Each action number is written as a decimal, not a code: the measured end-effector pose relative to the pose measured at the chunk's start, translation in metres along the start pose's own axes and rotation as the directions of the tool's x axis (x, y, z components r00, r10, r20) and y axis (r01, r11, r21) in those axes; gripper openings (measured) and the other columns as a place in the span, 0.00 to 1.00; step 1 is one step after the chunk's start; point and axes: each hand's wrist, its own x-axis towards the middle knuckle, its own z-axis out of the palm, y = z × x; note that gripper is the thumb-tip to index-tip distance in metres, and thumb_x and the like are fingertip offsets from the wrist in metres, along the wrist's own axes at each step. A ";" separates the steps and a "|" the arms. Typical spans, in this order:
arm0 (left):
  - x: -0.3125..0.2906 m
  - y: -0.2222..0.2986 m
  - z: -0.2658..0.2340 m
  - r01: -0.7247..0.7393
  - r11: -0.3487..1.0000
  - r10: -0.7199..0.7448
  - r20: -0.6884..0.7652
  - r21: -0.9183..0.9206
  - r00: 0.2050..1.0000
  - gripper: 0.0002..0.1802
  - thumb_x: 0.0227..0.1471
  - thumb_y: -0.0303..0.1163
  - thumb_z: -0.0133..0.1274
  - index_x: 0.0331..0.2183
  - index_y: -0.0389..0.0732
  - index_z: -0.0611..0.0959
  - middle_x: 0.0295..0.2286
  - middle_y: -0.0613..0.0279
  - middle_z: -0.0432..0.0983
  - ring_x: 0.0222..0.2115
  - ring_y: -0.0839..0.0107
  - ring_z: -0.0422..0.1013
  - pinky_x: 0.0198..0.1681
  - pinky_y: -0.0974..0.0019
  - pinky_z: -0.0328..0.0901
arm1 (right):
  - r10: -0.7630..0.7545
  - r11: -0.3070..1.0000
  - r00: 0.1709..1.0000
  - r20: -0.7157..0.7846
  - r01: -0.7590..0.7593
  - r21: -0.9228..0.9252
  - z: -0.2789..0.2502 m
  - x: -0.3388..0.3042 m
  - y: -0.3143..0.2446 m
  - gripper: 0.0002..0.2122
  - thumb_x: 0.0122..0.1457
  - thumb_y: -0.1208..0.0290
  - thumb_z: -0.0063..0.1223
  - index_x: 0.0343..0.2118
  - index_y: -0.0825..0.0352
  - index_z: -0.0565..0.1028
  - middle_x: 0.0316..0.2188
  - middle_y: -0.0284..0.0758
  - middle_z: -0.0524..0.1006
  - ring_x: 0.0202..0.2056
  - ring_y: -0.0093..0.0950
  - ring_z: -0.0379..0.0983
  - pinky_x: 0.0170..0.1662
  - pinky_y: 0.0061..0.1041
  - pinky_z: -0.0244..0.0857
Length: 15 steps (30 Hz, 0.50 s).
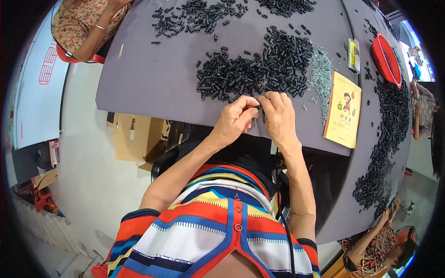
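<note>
Close together at the table's near edge, my two hands meet fingertip to fingertip. My left hand (237,116) is closed in a pinch on a small black plastic part (257,107), most of which the fingers cover. Curled in beside it, my right hand (278,115) has its fingertips pressed together; whatever they hold is hidden. Just beyond my hands lie two heaps of black plastic parts (229,74), short and tube-like. A scatter of small silvery metal pieces (321,69), too small to name, borders the right-hand heap.
A yellow booklet (343,111) lies to the right on the grey-covered table (139,78). Past it are a red round basket (385,59) and a long heap of black parts (387,139). Other people sit at the far left and lower right. An open cardboard box (139,139) stands below the table edge.
</note>
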 end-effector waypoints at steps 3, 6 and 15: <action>0.000 0.002 0.000 0.006 1.000 -0.006 0.007 -0.009 1.000 0.08 0.58 0.29 0.46 0.39 0.37 0.73 0.25 0.69 0.71 0.17 0.86 0.63 0.19 0.80 0.60 | 0.040 0.999 0.998 0.049 -0.039 -0.031 -0.001 0.000 0.000 0.10 0.46 0.76 0.48 0.33 0.67 0.72 0.30 0.36 0.68 0.32 0.34 0.67 0.35 0.31 0.63; 0.000 0.002 -0.001 0.007 1.000 -0.007 0.004 -0.005 1.000 0.08 0.58 0.29 0.45 0.39 0.38 0.72 0.25 0.68 0.71 0.17 0.86 0.63 0.20 0.80 0.61 | 0.108 0.994 0.992 0.068 -0.106 -0.030 0.003 -0.003 -0.002 0.08 0.47 0.77 0.48 0.33 0.67 0.71 0.27 0.38 0.66 0.32 0.36 0.67 0.34 0.33 0.64; 0.001 0.006 0.001 0.025 0.998 -0.025 0.003 0.060 1.000 0.07 0.57 0.29 0.46 0.37 0.38 0.73 0.24 0.68 0.71 0.17 0.85 0.62 0.19 0.79 0.59 | 0.412 0.831 0.909 0.059 -0.402 0.385 -0.009 -0.010 -0.002 0.11 0.46 0.84 0.50 0.34 0.70 0.69 0.27 0.41 0.72 0.26 0.34 0.71 0.30 0.31 0.64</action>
